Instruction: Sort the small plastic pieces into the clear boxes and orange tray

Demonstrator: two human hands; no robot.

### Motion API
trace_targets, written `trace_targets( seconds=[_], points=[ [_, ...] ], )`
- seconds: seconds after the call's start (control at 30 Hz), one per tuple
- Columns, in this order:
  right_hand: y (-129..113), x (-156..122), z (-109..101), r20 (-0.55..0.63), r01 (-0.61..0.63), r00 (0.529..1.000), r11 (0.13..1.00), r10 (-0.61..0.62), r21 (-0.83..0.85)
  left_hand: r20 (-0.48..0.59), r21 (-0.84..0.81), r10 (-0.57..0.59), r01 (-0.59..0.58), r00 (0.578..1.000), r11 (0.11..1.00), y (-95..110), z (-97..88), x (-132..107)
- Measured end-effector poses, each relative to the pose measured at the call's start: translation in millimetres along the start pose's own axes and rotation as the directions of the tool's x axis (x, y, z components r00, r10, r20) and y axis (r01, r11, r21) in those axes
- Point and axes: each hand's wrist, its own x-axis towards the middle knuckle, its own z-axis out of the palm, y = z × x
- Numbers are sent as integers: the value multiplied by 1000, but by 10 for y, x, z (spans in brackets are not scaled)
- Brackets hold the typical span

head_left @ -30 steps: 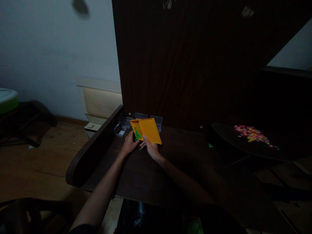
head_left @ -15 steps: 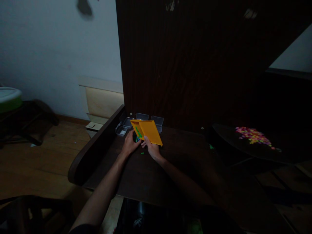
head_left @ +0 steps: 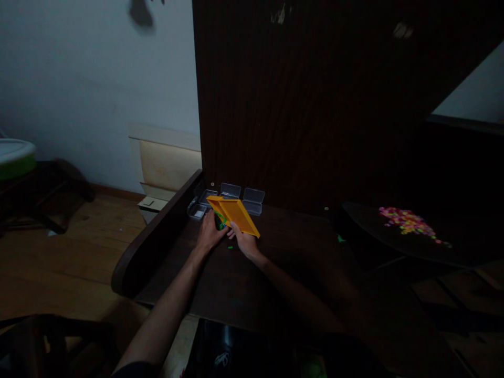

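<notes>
My right hand is closed on the lower edge of a shallow yellow tray, which tilts steeply down to the left. Small green pieces lie at the tray's low end, beside my left hand. My left hand curls beneath that end, thumb and fingers bent round something dark with green bits in it; its form is mostly hidden, and I cannot tell what it is. One loose green piece lies on the dark tabletop just in front of my hands.
Small clear plastic boxes with raised lids stand behind the tray, one at the left and one at the right. A raised side board edges the table's left. Many colourful small pieces lie on a dark surface at the right.
The yellow tray has tipped further, its low end coming down towards my left hand. The green pieces have slid out of its upper part and fewer show in it.
</notes>
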Motion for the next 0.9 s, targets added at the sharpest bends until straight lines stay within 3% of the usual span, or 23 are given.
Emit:
trace_targets(
  seconds=[0.33,0.6,0.77,0.9],
  points=[
    [39,44,-100,-16,15,1000,997,-17,-78,53,57,59,-62,997,996,-11,12,12],
    [-70,34,-226,24,62,998,989,-60,-133,-1,81,89,-89,996,993,102,-88,-122],
    [-102,29,-244,42,78,997,984,-72,-160,107,148,-6,-10,994,989,135,-205,-325],
    [-94,49,-231,63,90,995,983,-81,-157,200,171,5,-39,980,985,110,-213,-394]
  ],
)
